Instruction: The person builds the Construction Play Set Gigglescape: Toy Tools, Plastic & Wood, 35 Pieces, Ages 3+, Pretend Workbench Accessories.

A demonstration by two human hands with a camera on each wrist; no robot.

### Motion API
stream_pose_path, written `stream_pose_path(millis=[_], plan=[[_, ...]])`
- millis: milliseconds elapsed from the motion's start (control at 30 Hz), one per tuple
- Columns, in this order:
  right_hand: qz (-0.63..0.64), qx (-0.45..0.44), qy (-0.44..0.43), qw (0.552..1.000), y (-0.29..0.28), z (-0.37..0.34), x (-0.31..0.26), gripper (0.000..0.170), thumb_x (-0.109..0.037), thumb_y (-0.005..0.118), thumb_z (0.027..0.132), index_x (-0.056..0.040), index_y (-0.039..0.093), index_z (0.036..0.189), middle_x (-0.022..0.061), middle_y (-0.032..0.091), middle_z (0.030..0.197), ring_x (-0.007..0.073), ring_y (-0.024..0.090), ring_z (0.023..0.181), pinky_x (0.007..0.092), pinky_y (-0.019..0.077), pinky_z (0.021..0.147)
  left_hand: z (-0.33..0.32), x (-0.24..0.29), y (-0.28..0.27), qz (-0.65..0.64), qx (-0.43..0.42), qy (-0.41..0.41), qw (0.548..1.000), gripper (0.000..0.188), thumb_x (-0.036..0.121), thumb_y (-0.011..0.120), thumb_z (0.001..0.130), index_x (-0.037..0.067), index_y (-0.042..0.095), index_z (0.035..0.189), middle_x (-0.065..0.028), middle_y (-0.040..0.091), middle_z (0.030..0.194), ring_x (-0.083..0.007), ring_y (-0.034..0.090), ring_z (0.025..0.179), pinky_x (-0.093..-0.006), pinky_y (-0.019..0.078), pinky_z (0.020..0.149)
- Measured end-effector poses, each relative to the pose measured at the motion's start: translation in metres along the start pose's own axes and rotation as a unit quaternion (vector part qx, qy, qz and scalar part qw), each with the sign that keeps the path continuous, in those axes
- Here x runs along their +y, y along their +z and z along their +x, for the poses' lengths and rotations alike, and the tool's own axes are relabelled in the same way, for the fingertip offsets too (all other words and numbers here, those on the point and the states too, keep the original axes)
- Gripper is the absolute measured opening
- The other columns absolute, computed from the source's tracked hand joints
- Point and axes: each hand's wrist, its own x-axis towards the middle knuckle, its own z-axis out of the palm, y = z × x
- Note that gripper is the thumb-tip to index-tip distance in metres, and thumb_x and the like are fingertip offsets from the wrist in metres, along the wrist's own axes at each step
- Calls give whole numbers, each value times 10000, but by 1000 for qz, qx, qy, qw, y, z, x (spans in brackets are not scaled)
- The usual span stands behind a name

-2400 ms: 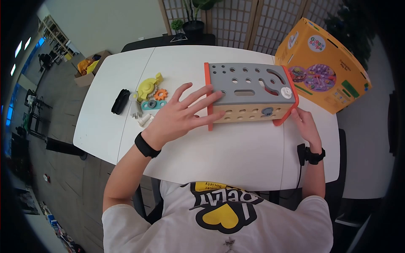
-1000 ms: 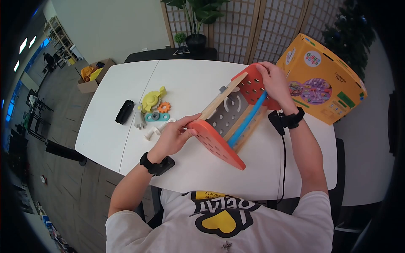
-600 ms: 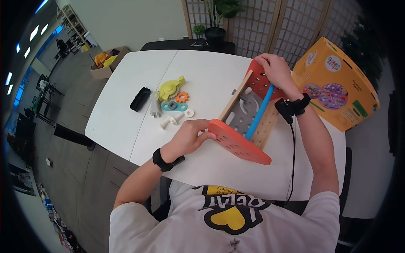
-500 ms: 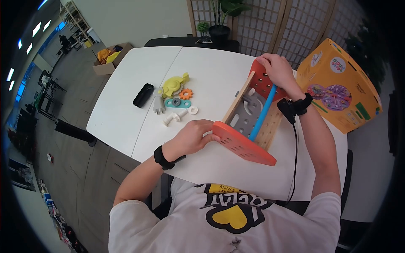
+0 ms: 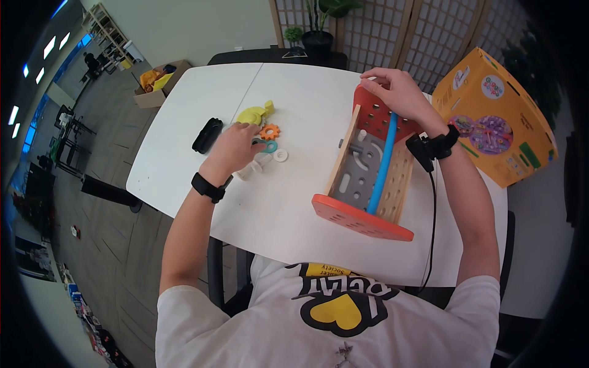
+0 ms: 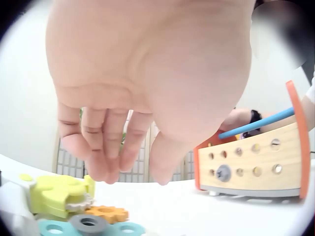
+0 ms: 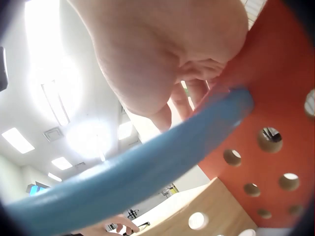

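A toy workbench (image 5: 353, 185) sits upside down on the table, grey perforated panel underneath, with red end panels (image 5: 363, 219) and a blue rod (image 5: 383, 165) across the top. My right hand (image 5: 402, 97) rests at the upper edge of the far red panel, its fingers loose. Over the loose toy parts hovers my left hand (image 5: 227, 152), fingers relaxed and nothing in them. Below it in the left wrist view lie a yellow-green plastic piece (image 6: 56, 193), an orange gear (image 6: 109, 213) and a teal strip (image 6: 54, 228) bearing a grey nut. A white ring (image 5: 280, 155) lies beside them.
A black case (image 5: 207, 135) is left of the parts. At the table's right stands a large orange carton (image 5: 485, 113). A black cable (image 5: 433, 227) hangs from the right wrist camera, past the workbench's right side, towards the table's front edge.
The workbench has been turned from upright to upside down and set on the table. My left hand has let go of the near red panel and moved left over the parts; the right hand's grip has loosened.
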Motion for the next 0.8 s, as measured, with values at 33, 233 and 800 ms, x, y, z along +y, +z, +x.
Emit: stream_pose_path(millis=[33, 233, 800], plan=[[-6, 10, -10, 1000, -2, -3, -3, 379, -327, 638, 984, -4, 722, 1163, 176, 761, 969, 313, 739, 923, 371, 569, 838, 4, -7, 4, 29, 3, -30, 999, 315, 223, 774, 889, 9, 707, 1111, -193, 714, 974, -354, 686, 974, -446, 552, 851], [-62, 45, -117, 990, -19, -21, -25, 346, -295, 656, 964, -20, 721, 1163, 151, 763, 1066, 292, 728, 1024, 379, 560, 917, 12, -16, 15, 63, -59, -32, 996, 291, 180, 795, 833, 18, 714, 1061, -203, 713, 954, -353, 687, 965, -450, 557, 835], [-36, -31, -242, 969, -2, -59, -70, 354, -125, 752, 849, -33, 692, 1185, 123, 713, 1067, 272, 705, 869, 342, 564, 779, 14, 49, -30, -266, -5, 26, 964, 283, 111, 817, 822, 43, 762, 1091, -39, 709, 938, -99, 619, 809, -233, 503, 779]])
